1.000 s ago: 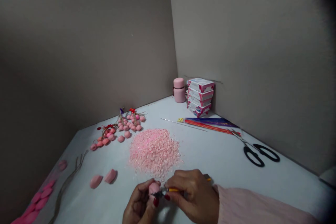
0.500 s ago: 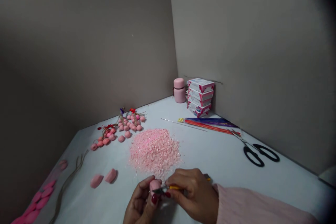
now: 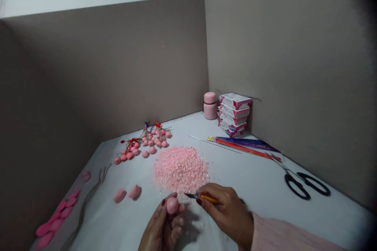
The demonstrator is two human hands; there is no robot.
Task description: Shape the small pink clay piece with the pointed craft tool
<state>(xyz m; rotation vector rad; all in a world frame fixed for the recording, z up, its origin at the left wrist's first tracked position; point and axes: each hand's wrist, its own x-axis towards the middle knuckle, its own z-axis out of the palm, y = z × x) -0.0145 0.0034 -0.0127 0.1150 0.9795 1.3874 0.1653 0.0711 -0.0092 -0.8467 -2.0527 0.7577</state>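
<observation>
Panels wall the white table (image 3: 253, 180) at 9, 12 and 3 o'clock. Your left hand (image 3: 165, 227) pinches a smooth pink ball (image 3: 172, 205); your right hand (image 3: 228, 213) grips a yellow-handled blade (image 3: 202, 197), fluffy pink shreds (image 3: 181, 168) at 12 o'clock.

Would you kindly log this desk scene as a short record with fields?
left hand: holds a pink ball at its fingertips
right hand: holds a yellow-handled tool, tip pointing left, just right of the ball and clear of it
petal heap: pink, behind the hands
pink pieces: two, left of the hands
scissors: black, at far right
boxes: stacked in the corner beside a pink jar
table: white, walled by grey panels
</observation>
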